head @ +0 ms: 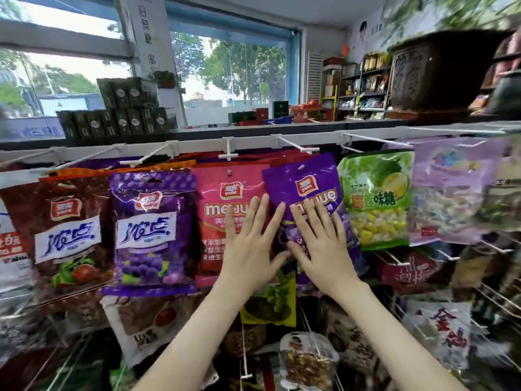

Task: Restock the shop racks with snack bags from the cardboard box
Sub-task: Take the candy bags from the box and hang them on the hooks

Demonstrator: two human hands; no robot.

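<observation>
Snack bags (217, 221) hang face-out in a crowded row under the rack's white top rail (197, 149), and I take the tilted purple bag (307, 176) at mid-row as my marker. It is glossy violet with a red-and-white logo badge and pale lettering. Its long axis runs near vertical, but the top leans left, so the top edge climbs to the right. I cannot tell whether its hang hole sits on a peg. Far right of it hangs a pale lilac bag (451, 190), blurred. Far left is a brown bag (64, 235) with a white label. Nearer on that side is a violet grape bag (152, 230). Both hang upright. Just left of the marker is a pink bag (214, 176), its right edge tucked under the marker's left edge. Just right is a green durian bag (377, 198) that touches the marker's right side. Below the marker a yellow-green bag (270, 300) heads a second packed row, so there is little free room on any side. My right hand (321, 244) lies flat on the marker's lower half, fingers straight and fanned apart. My left hand (248, 244) presses flat across the seam between marker and pink bag, fingers straight and close together. Above the marker a bare white peg (296, 145) juts forward, and another peg (229, 153) stands above the pink bag.
</observation>
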